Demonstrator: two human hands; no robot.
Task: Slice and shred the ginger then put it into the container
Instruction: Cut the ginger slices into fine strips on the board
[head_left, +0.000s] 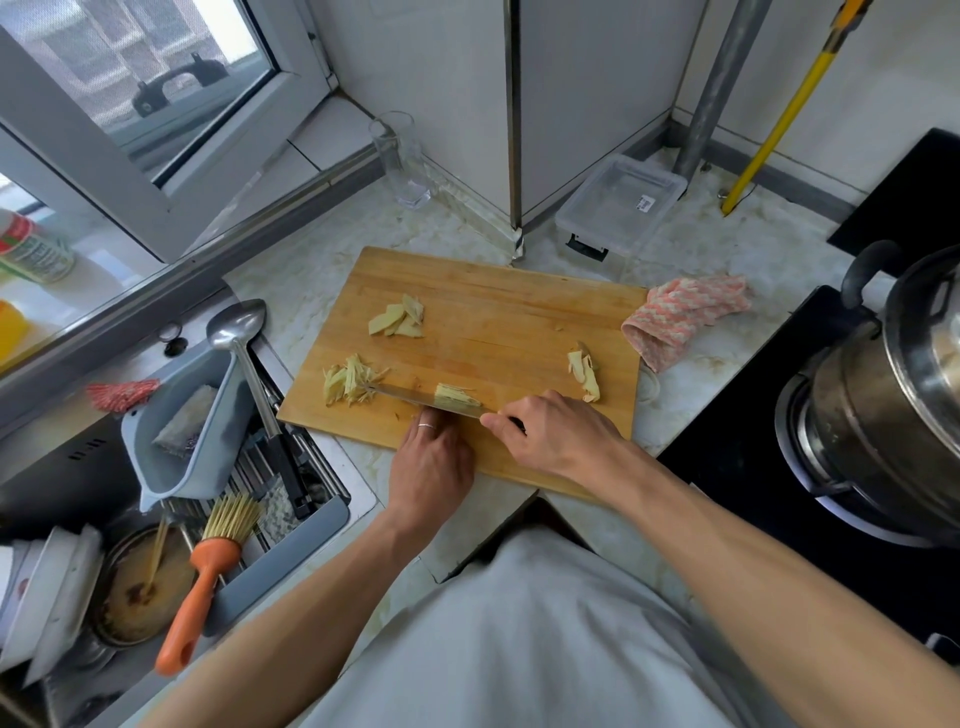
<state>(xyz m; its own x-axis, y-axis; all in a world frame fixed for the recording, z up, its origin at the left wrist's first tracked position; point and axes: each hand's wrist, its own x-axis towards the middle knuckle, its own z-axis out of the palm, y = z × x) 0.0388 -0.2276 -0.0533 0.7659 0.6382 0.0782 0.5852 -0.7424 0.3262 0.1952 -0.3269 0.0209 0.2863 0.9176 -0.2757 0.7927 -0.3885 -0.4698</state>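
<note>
A person shreds ginger on a wooden cutting board (498, 312) set on a marble desk (322, 280). The right hand (556, 431) has its grip closed around the handle of a knife (421, 397), whose blade lies across a small stack of ginger slices (454, 396) at the board's near edge. The left hand (434, 457), fingers curled, steadies that stack just behind the blade. Shredded ginger (350, 382) is piled at the board's left, more slices (397, 318) toward its centre, and further pieces (584, 376) at its right. A clear lidded container (621, 202) sits beyond the board's far right corner.
</note>
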